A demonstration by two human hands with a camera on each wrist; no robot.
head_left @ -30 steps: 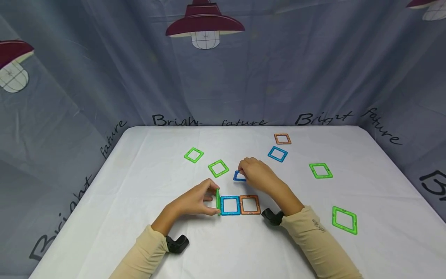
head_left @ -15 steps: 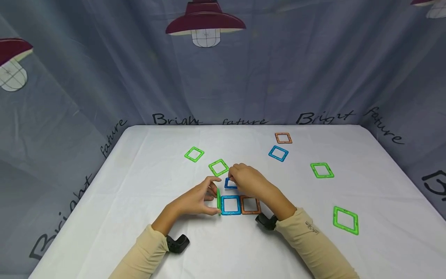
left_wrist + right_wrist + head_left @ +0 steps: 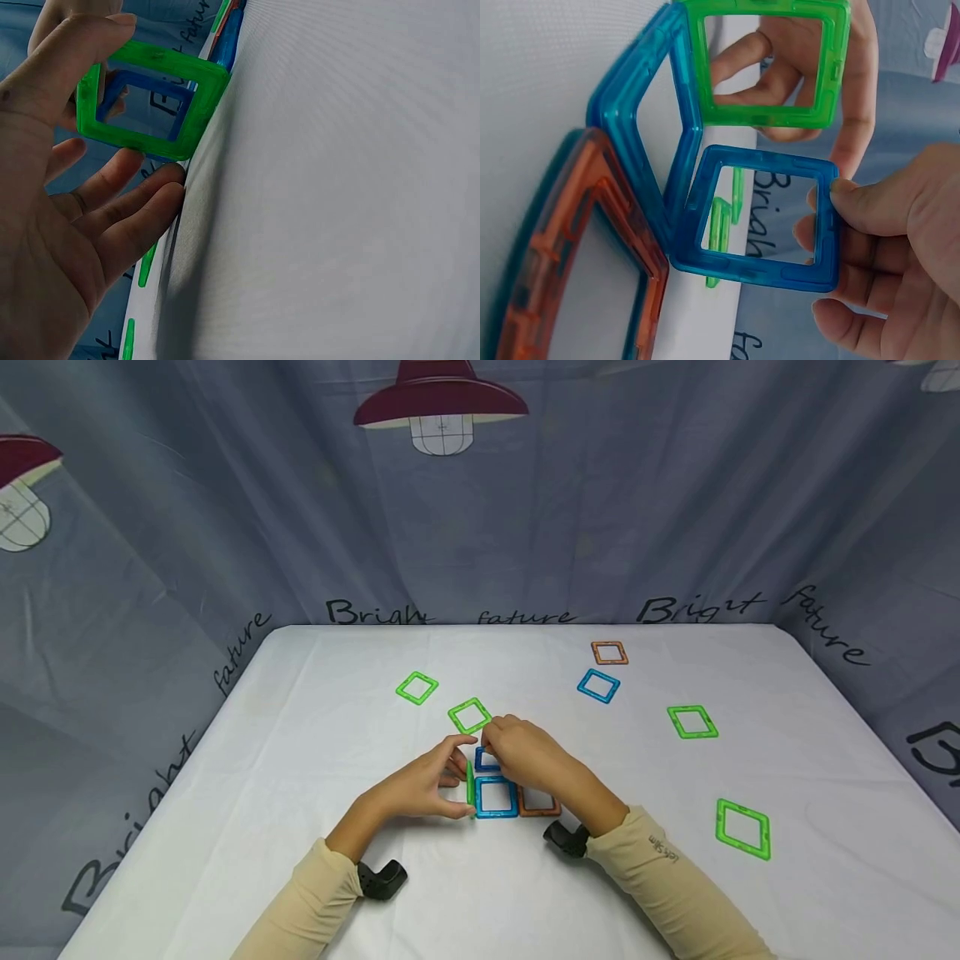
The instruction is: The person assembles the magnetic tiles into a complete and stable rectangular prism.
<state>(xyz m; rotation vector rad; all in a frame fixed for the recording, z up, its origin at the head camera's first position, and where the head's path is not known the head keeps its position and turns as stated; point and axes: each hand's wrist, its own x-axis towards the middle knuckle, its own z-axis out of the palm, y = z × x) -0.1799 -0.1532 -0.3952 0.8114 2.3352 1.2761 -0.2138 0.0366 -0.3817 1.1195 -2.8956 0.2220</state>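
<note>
My left hand (image 3: 423, 785) holds a green square magnetic tile (image 3: 831, 67) upright, thumb on one edge and fingertips on the opposite one. That tile stands at the left edge of a light blue tile (image 3: 496, 814) lying flat on the table. An orange tile (image 3: 542, 812) lies flat against the blue one's right side, partly hidden by my right arm. My right hand (image 3: 525, 752) pinches a darker blue square tile (image 3: 772, 279) by its edge. It stands upright at the far edge of the flat blue tile, its lower corner meeting it in the right wrist view.
Beyond my hands lie two green tiles, one farther left (image 3: 407, 697) and one nearer (image 3: 457, 726). At the back right are an orange tile (image 3: 612, 662) and a blue tile (image 3: 592, 696). Two more green tiles (image 3: 697, 736) lie to the right on the white table (image 3: 187, 827).
My right hand has moved left and slightly nearer, bringing the darker blue tile to the far edge of the flat blue tile. My left hand stays at the upright green tile.
</note>
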